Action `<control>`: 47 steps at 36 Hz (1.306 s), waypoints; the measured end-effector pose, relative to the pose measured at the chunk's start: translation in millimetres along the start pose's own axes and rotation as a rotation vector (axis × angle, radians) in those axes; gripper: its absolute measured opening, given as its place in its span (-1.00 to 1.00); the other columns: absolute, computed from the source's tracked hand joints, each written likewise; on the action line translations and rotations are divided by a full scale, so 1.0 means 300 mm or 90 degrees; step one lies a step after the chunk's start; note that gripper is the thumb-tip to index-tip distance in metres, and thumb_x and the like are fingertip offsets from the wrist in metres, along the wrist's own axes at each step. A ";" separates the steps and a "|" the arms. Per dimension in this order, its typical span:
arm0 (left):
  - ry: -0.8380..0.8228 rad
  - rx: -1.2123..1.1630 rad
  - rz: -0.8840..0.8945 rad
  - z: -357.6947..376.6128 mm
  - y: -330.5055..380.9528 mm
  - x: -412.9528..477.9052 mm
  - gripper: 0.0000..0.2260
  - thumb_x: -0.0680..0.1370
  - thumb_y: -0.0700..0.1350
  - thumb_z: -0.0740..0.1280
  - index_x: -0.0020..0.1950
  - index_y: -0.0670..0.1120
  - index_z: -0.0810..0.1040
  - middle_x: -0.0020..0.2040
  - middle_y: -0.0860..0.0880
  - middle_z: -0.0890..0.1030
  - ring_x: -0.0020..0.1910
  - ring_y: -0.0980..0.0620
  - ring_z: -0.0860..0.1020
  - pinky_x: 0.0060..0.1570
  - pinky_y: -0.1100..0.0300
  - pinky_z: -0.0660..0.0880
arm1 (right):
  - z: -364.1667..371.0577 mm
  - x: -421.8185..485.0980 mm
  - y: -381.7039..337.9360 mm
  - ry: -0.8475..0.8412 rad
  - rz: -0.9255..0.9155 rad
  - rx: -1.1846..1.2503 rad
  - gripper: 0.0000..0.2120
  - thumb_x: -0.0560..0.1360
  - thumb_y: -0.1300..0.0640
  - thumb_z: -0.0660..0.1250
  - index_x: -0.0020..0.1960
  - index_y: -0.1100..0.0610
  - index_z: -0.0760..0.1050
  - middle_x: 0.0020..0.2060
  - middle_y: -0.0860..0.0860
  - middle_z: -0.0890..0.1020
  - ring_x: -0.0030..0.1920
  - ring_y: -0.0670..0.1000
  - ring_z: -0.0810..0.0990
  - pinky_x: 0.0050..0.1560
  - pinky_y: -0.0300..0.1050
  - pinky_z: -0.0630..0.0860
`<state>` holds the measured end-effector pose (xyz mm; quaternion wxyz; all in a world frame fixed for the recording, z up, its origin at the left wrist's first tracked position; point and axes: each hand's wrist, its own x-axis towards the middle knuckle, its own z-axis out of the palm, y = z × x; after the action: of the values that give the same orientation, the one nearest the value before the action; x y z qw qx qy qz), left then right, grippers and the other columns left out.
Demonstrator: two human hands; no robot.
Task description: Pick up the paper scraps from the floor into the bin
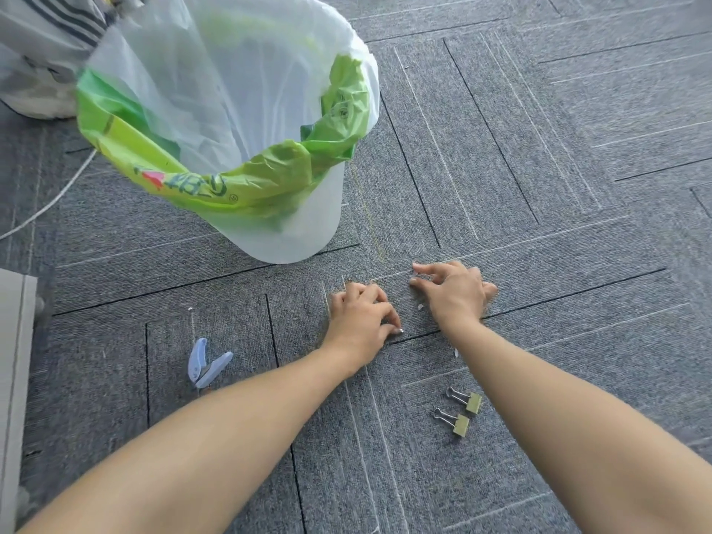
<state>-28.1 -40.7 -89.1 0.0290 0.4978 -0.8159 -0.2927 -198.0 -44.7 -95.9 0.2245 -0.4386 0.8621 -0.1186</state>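
**Floor** (539, 186): grey carpet tiles. Every item below lies on it.

**Bin** (293, 233): white and upright, with a white bag over a green one and its mouth open. It stands up and to the left of both hands, on the left hand's side.

**Left hand** (362, 317): knuckles up on the floor, fingers curled under. The grip is drawn small. A white fleck shows at its fingertips, but I cannot tell whether it is pinched or only lies there.

**Right hand** (454, 291): just right of the left and apart from it. Its fingers are bent, with the tips on the carpet. I cannot tell whether this grip has anything in it.

**Punch** (208, 364): blue, left of the left forearm.

**Clips** (460, 410): two, just beside the right forearm.

**Scraps** (420, 307): tiny white bits, too small to give a long axis.
- One lies in the gap between the hands, just off the right hand's inner edge. I judge the right hand nearer to it.
- One lies against the right forearm.
- One lies well to the left, above the punch.
- From the gap, the carry to the bin runs up and left, past the left hand.
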 end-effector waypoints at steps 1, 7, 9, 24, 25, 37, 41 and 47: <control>0.000 -0.002 0.001 0.002 0.003 -0.002 -0.88 0.51 0.15 0.34 -0.08 0.15 0.60 0.04 0.23 0.37 0.20 0.09 0.22 0.29 0.06 0.08 | 0.003 0.001 -0.002 0.007 0.010 0.004 -0.83 0.37 -0.28 0.40 -0.06 -0.28 0.60 -0.04 -0.23 0.53 0.02 -0.06 0.34 0.02 -0.01 0.17; 0.036 -0.092 -0.059 -0.016 0.002 -0.029 -0.93 0.53 0.08 0.33 -0.09 0.13 0.57 0.06 0.18 0.42 0.19 0.11 0.27 0.24 0.10 0.11 | -0.013 0.004 -0.037 0.020 0.032 -0.007 -0.91 0.43 -0.20 0.39 -0.17 -0.22 0.56 -0.10 -0.20 0.48 -0.01 -0.03 0.28 0.10 0.01 0.24; 0.055 -0.145 -0.115 -0.035 -0.012 -0.037 -0.95 0.53 0.07 0.34 -0.11 0.14 0.55 0.04 0.18 0.43 0.17 0.11 0.29 0.22 0.12 0.14 | -0.016 0.011 -0.040 0.016 -0.004 -0.030 -0.92 0.43 -0.20 0.37 -0.16 -0.22 0.56 -0.04 -0.18 0.54 0.05 -0.03 0.34 0.04 -0.01 0.19; 0.076 -0.231 -0.280 -0.051 -0.048 -0.155 -0.94 0.55 0.05 0.34 -0.08 0.10 0.56 0.10 0.18 0.44 0.28 0.08 0.30 0.29 0.05 0.15 | 0.024 -0.183 0.098 0.005 -0.007 0.117 -0.91 0.35 -0.16 0.48 -0.20 -0.18 0.64 -0.07 -0.23 0.53 0.05 -0.07 0.34 -0.01 -0.06 0.06; 0.074 -0.235 -0.283 -0.055 -0.046 -0.157 -0.94 0.55 0.05 0.34 -0.08 0.11 0.56 0.11 0.18 0.44 0.28 0.08 0.30 0.29 0.05 0.15 | 0.029 -0.182 0.093 0.007 -0.004 0.112 -0.90 0.34 -0.17 0.48 -0.22 -0.19 0.64 -0.09 -0.22 0.52 0.04 -0.06 0.35 -0.01 -0.05 0.07; 0.078 -0.243 -0.273 -0.079 -0.063 -0.161 -0.95 0.53 0.06 0.36 -0.10 0.12 0.56 0.11 0.16 0.48 0.25 0.10 0.31 0.26 0.08 0.19 | 0.034 -0.167 0.071 0.035 0.041 0.154 -0.77 0.34 -0.13 0.51 -0.08 -0.14 0.53 -0.23 -0.21 0.57 -0.02 -0.03 0.39 0.07 0.02 0.19; 0.075 -0.241 -0.267 -0.081 -0.064 -0.166 -0.94 0.53 0.05 0.36 -0.09 0.10 0.57 0.10 0.15 0.48 0.24 0.09 0.31 0.22 0.11 0.16 | 0.032 -0.173 0.068 0.045 0.039 0.161 -0.74 0.35 -0.12 0.51 0.00 -0.19 0.54 -0.24 -0.22 0.56 -0.02 -0.03 0.42 0.03 -0.03 0.13; 0.071 -0.227 -0.244 -0.095 -0.051 -0.165 -0.94 0.52 0.09 0.36 -0.13 0.16 0.54 0.08 0.17 0.48 0.23 0.09 0.32 0.29 0.04 0.20 | 0.033 -0.184 0.063 0.053 0.037 0.129 -0.72 0.37 -0.12 0.49 0.06 -0.18 0.58 -0.15 -0.19 0.57 -0.01 -0.03 0.41 0.06 -0.01 0.15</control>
<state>18.7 -17.7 -61.2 0.1056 0.6453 -0.6395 -0.4043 -178.1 10.9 -96.3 0.2351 -0.3834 0.8666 -0.2164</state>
